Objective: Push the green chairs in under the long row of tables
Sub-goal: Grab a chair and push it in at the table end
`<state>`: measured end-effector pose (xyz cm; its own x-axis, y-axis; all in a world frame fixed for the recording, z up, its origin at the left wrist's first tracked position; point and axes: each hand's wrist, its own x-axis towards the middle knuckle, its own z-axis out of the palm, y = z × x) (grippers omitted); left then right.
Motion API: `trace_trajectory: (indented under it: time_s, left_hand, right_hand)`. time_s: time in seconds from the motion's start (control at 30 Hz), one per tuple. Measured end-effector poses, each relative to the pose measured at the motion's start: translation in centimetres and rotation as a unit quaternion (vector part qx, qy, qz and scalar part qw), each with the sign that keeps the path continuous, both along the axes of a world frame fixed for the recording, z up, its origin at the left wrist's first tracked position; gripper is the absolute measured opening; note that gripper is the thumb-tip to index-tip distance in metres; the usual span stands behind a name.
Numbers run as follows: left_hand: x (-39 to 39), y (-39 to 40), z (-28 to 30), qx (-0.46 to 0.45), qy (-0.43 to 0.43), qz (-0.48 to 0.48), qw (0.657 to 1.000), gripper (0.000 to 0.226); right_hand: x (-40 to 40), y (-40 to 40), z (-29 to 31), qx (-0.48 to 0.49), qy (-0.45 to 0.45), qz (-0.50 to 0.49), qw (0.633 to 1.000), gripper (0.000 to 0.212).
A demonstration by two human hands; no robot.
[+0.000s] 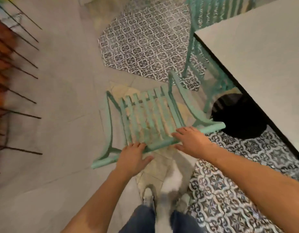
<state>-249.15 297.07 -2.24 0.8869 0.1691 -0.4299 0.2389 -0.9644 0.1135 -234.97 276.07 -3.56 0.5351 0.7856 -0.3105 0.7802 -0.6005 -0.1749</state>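
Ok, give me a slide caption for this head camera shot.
Both hands, left and right, grip a green chair's top rail beside the white table.

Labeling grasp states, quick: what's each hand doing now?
Left hand: grips the top rail of the green chair.
Right hand: grips the same rail, further right.
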Motion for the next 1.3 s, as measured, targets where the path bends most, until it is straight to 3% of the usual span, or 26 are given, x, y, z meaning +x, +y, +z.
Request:
trace_trajectory:
  time_s: [0.17,0.5,0.63,0.73,0.93,1.1,1.3]
  left_hand:
    - [0.1,1.6,-1.3,-0.022,0.019,0.079,0.996,0.042]
    - [-1.1,2.6,-1.2,-0.059,0.056,0.009,0.997,0.043]
    - [-2.3,3.5,-2.0,-0.046,0.049,-0.021,0.998,0.056]
    - [-2.9,4.4,-2.2,-0.031,0.041,-0.052,0.997,0.078]
    - [-4.0,6.5,-1.8,-0.016,0.057,-0.118,0.991,0.054]
    - [-4.0,8.6,-1.5,-0.003,0.07,-0.173,0.983,0.05]
    - [-3.2,13.3,-1.5,-0.022,0.098,-0.225,0.969,0.058]
  right_hand:
    - [2.6,0.7,-1.0,-0.013,-0.03,0.063,0.997,0.059]
    - [-0.9,-0.2,-0.8,-0.03,-0.056,0.05,0.997,0.06]
    - [-4.0,-0.9,-0.6,-0.025,-0.034,0.01,0.999,0.063]
    - [-6.7,-1.0,-0.5,-0.033,-0.053,-0.007,0.998,0.065]
    - [-11.6,-0.3,0.1,-0.012,0.0,-0.11,0.994,0.058]
    - [-14.8,1.7,-0.3,-0.013,-0.027,-0.134,0.991,0.071]
    - [-19.3,6.8,0.6,-0.042,-0.023,-0.216,0.975,0.065]
